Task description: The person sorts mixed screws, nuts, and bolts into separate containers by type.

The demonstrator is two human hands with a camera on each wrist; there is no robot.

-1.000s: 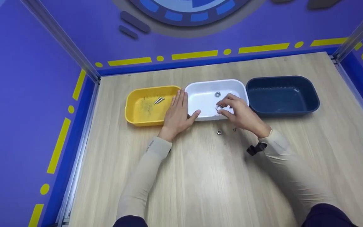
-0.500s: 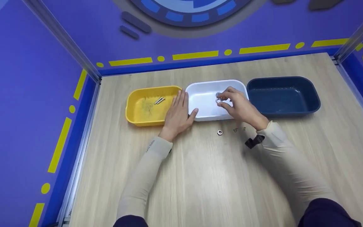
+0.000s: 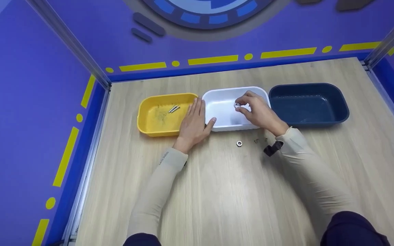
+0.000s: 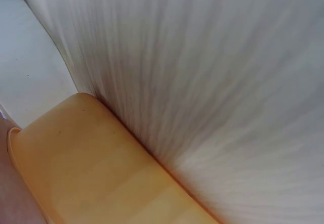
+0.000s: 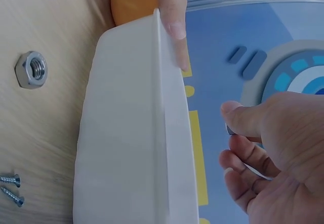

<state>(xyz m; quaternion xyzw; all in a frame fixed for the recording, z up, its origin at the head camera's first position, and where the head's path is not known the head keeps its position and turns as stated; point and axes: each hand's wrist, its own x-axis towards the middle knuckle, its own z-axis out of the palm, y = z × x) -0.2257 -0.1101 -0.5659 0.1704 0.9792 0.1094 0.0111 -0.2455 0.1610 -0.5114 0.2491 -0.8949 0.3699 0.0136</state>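
My right hand [image 3: 259, 112] pinches a metal hex nut [image 3: 237, 105] between thumb and fingertips, over the white tray [image 3: 219, 111]. In the right wrist view only a sliver of that nut [image 5: 230, 130] shows between the fingers. My left hand [image 3: 193, 124] lies with fingers straight across the rims where the yellow tray [image 3: 147, 118] and the white one meet, thumb over the white tray's near rim. Several screws [image 3: 174, 109] lie inside the yellow tray. Another hex nut [image 3: 239, 144] rests on the table before the white tray, with small screws [image 5: 12, 196] near it.
A dark blue tray [image 3: 308, 119] stands right of the white one, completing a row on the wooden table [image 3: 217, 191]. Blue panels [image 3: 197, 48] with yellow markings rise behind and at the sides. A black strap [image 3: 273, 148] sits at my right wrist.
My right hand has moved slightly toward the back of the white tray with the nut. A nut seen lying in that tray is now hidden behind the held one. My left hand stays put.
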